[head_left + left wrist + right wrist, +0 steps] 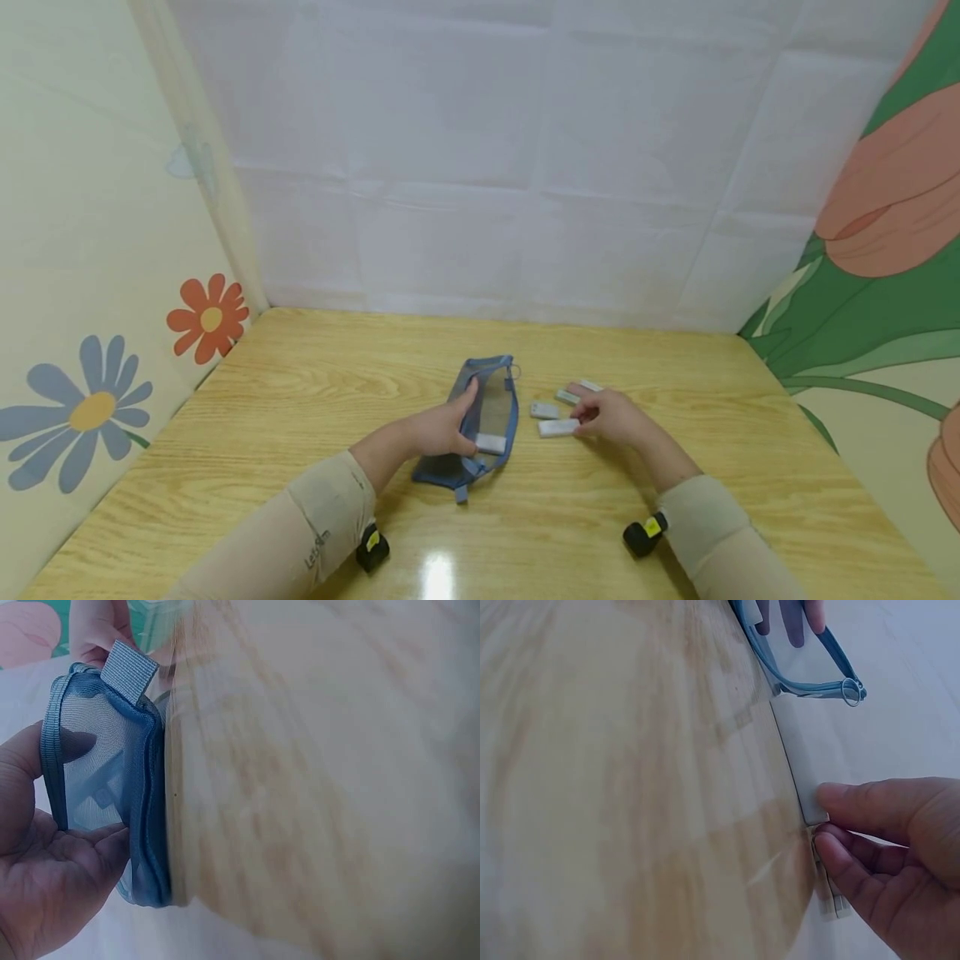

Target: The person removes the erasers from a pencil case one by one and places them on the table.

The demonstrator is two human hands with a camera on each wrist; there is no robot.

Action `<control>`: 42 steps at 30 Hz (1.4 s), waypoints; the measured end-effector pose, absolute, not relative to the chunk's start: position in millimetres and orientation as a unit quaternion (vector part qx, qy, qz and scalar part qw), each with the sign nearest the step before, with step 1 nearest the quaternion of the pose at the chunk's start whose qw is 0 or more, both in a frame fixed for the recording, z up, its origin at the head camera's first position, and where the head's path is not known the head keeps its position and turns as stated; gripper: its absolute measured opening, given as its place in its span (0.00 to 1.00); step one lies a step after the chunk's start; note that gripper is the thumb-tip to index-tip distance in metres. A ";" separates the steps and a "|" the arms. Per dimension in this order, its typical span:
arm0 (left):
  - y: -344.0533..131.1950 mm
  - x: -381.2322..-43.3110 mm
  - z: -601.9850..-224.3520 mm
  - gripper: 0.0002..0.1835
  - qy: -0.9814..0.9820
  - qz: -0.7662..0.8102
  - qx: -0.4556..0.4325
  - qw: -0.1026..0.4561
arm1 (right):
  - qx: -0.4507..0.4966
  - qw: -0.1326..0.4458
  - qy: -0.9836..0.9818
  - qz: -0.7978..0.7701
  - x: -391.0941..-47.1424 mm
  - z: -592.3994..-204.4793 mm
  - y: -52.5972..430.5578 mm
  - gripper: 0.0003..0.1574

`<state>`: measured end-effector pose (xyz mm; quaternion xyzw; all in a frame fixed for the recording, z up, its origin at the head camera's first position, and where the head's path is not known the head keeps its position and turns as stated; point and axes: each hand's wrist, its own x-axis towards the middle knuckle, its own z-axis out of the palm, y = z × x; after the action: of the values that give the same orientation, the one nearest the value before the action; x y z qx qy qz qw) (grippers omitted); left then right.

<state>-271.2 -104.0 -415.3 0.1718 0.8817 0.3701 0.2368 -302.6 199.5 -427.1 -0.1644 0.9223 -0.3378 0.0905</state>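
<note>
A blue-edged mesh zip pouch (pixel 512 433) lies on the table with its mouth spread. My left hand (pixel 438 429) holds it by the edge; in the left wrist view, the thumb hooks over the blue rim (pixel 52 761) and the fingers lie against the mesh. One white block (pixel 491 443) shows at the pouch's mouth. To the right, my right hand (pixel 618 418) pinches the near end of a white bar-shaped block (pixel 557 428) between thumb and fingertips. In the right wrist view this bar (pixel 799 761) looks flat on the tabletop.
Behind the held bar lies a shorter pale block (pixel 544 410). Farther back, beside the right hand's fingers, are two more pale bars (pixel 567 397), partly covered. A metal ring (pixel 515 372) hangs at the pouch's far corner. White cloth (pixel 480 250) borders the wooden table (pixel 337 358) behind.
</note>
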 end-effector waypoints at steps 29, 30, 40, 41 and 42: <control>-103.1 -269.7 -413.7 0.59 0.883 0.372 0.174 0.229 | -0.242 0.085 0.847 -0.465 -297.4 -416.2 153.7 0.16; -103.0 -269.6 -413.6 0.59 0.883 0.371 0.174 0.228 | -0.245 0.087 0.841 -0.474 -296.7 -417.6 150.4 0.16; -103.9 -269.1 -412.9 0.59 0.880 0.375 0.184 0.224 | -0.263 0.144 0.825 -0.480 -289.4 -434.7 123.0 0.16; -103.9 -269.1 -413.0 0.59 0.880 0.375 0.184 0.225 | -0.261 0.146 0.824 -0.481 -288.8 -435.4 121.3 0.15; -103.6 -269.2 -413.2 0.59 0.880 0.376 0.185 0.225 | -0.264 0.142 0.824 -0.480 -288.6 -436.5 119.9 0.15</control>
<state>-269.2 -103.6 -413.2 0.1851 0.8799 0.3757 0.2245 -288.6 119.9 -436.5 -0.2645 0.8240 -0.4804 0.1425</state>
